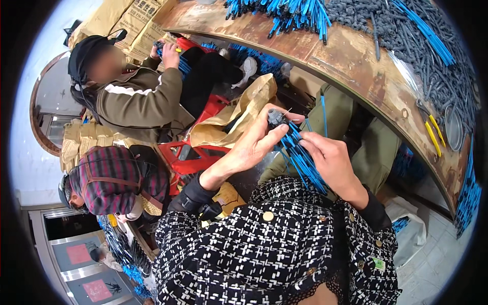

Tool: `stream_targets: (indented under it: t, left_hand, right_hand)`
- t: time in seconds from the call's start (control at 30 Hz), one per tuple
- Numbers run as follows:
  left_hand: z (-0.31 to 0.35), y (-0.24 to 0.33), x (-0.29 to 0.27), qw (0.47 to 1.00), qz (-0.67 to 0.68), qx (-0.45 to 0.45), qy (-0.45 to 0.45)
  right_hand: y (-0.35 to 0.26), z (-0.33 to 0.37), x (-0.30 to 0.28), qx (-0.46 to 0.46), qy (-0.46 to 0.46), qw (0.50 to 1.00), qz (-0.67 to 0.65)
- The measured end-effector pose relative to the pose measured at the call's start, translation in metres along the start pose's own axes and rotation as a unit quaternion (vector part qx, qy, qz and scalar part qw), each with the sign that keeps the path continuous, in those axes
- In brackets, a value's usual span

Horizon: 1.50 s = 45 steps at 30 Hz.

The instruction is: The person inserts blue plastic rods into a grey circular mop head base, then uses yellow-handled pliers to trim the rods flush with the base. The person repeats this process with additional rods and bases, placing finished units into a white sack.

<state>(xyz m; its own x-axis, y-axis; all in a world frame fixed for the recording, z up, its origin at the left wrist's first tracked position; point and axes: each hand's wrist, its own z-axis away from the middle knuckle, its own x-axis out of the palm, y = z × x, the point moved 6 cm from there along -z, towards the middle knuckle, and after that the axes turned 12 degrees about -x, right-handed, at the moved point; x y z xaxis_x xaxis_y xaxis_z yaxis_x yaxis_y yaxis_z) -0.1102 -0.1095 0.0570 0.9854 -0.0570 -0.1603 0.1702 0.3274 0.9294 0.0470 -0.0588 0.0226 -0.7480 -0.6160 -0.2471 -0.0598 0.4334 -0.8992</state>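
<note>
My left hand (pixel 251 147) pinches a small dark grey plastic piece (pixel 275 118) at the top of a bundle of thin blue sticks (pixel 300 155). My right hand (pixel 333 162) is wrapped around the lower part of that same bundle, fingers closed on the sticks. The bundle hangs between both hands, just above my lap and my black-and-white checked jacket (pixel 274 244). The bundle's lower end is hidden behind my right hand.
A worn brown table (pixel 356 66) curves across the top right, carrying heaps of blue sticks (pixel 290 12), grey pieces (pixel 406 35) and yellow-handled pliers (pixel 431 129). Two other people (pixel 137 96) sit at the left beside brown paper sacks (pixel 239 112) and red stools (pixel 190 155).
</note>
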Motion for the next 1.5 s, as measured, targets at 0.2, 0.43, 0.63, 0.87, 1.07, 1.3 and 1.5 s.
stream_targets:
  t: [0.2,0.43,0.63,0.87,1.07,1.3,1.5]
  left_hand:
    - [-0.012,0.018,0.013,0.997,-0.036,-0.016,-0.059]
    - [-0.022,0.005,0.010,0.997,0.044,0.005,-0.066]
    - [-0.030,-0.007,0.013,0.994,0.086,0.002,0.067]
    - [-0.057,0.007,0.024,0.998,0.027,0.022,0.047]
    - [-0.080,0.071,0.069,0.973,0.037,0.131,-0.185]
    - [-0.073,0.030,0.113,0.967,-0.042,0.057,-0.243]
    - [-0.079,0.020,0.096,0.975,-0.004,0.031,-0.218]
  right_hand:
    - [-0.003,0.010,-0.010,-0.041,0.056,0.997,0.035]
    - [-0.004,0.002,-0.013,0.007,0.007,1.000,0.028]
    - [-0.014,0.000,-0.003,-0.053,0.049,0.992,0.106]
    - [-0.031,0.014,-0.041,-0.059,0.037,0.903,0.425]
    - [-0.036,0.068,-0.151,-0.074,0.133,0.830,0.537]
    - [0.016,0.091,-0.282,-0.022,0.082,0.741,0.666]
    - [0.060,0.094,-0.302,0.060,0.051,0.765,0.639]
